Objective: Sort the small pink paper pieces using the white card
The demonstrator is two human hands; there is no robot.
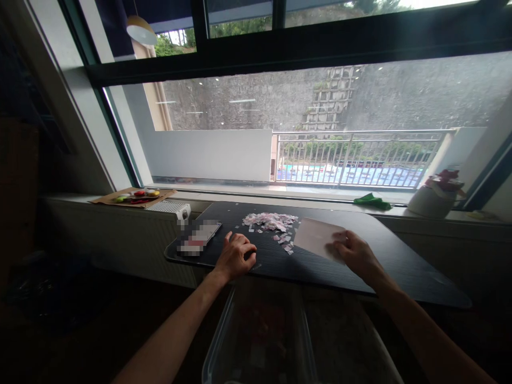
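My right hand (354, 252) pinches the right edge of a pale, stiff-looking rectangular sheet (316, 236), tilted above the black table. Just left of the sheet lies a pile of small pinkish-white paper pieces (270, 220), with several loose ones trailing toward the front. My left hand (237, 255) is near the table's front edge, fingers curled and thumb close to the index finger. Whatever may be between those fingertips is too small or hidden to make out.
A phone (204, 234), partly pixelated, lies left on the black table (384, 256). Below the front edge stands a clear plastic bin (218, 341). A radiator (170, 209), cardboard with colourful items (136, 196), a green cloth (372, 201) and a pale sack (432, 200) line the window.
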